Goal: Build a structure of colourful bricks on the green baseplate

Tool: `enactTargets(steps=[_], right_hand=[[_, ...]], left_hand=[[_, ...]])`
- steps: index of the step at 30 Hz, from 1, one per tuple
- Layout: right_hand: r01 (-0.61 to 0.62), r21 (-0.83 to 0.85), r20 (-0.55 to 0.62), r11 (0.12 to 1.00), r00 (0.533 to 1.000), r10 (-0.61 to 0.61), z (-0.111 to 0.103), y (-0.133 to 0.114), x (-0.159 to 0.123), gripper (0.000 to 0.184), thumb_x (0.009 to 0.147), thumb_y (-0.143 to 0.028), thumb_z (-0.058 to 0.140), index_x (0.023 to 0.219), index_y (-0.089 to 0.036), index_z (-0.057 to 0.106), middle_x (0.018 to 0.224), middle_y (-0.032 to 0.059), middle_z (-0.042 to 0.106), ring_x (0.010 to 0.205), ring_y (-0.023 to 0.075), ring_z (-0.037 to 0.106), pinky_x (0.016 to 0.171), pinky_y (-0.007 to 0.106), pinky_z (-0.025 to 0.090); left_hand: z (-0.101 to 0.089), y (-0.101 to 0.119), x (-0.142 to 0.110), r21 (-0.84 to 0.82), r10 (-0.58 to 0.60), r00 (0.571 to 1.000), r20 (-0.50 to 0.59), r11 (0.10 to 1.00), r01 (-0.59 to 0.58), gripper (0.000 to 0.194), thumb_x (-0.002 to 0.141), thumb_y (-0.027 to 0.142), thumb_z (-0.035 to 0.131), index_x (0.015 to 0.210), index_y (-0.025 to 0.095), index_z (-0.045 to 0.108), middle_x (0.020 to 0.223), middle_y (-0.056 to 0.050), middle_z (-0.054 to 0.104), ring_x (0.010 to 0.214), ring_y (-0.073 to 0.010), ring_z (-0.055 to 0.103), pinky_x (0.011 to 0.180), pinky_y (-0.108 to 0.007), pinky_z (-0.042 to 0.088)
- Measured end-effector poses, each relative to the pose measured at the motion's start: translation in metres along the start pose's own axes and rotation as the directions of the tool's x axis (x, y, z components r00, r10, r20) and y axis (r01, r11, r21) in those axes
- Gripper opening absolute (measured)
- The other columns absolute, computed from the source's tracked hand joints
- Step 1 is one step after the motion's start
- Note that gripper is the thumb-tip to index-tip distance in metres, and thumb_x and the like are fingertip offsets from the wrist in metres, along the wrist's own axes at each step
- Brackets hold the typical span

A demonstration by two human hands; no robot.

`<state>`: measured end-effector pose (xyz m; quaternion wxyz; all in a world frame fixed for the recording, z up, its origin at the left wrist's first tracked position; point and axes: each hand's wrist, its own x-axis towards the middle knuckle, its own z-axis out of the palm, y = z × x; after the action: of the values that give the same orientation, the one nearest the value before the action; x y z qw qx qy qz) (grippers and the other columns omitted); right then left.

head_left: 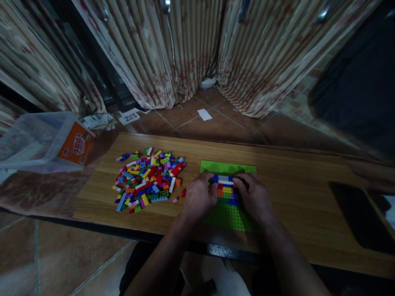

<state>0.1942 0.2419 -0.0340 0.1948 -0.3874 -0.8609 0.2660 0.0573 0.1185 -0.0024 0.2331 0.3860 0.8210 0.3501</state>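
A green baseplate [227, 167] lies on the wooden table [296, 193], with a low block of coloured bricks [226, 189] built on its middle. My left hand [199, 196] rests on the left side of that block, fingers curled against it. On the block's right side sits my right hand [253, 196], its fingers bent down onto the bricks. Whether either hand pinches a loose brick is hidden by the fingers. A heap of loose coloured bricks [148, 179] lies on the table left of the plate.
A clear plastic tub [37, 142] with an orange label lies tipped at the table's far left. A dark flat object [359, 216] lies at the right end. Striped curtains [173, 49] hang behind, above a tiled floor with papers [204, 114].
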Motion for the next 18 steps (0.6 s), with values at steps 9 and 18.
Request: enactTargets(steps=[9,18], right_hand=[[0.002,-0.036,-0.019,0.999,1.0,-0.003,0.007,0.003,-0.002,0.039,0.094,-0.049,0.041,0.1,-0.019,0.066,0.098,0.011,0.062,0.089,0.0249,0.059,0.083,0.04,0.047],[-0.003,-0.01,-0.035,1.0,0.999,0.003,0.011,0.002,-0.001,0.038,0.093,-0.049,0.041,0.1,-0.021,0.067,0.099,0.0091,0.063,0.089,0.0237,0.06,0.084,0.039,0.048]], left_hand=[[0.005,-0.002,0.0,0.038,0.022,1.0,0.004,0.999,-0.023,0.031,0.088,0.023,0.053,0.117,0.017,0.061,0.109,-0.011,0.07,0.096,-0.0236,0.066,0.091,-0.036,0.051],[0.005,-0.001,-0.002,0.044,0.077,0.997,-0.022,0.996,-0.076,0.031,0.089,0.019,0.049,0.117,0.014,0.061,0.112,-0.012,0.069,0.103,-0.0245,0.065,0.095,-0.037,0.049]])
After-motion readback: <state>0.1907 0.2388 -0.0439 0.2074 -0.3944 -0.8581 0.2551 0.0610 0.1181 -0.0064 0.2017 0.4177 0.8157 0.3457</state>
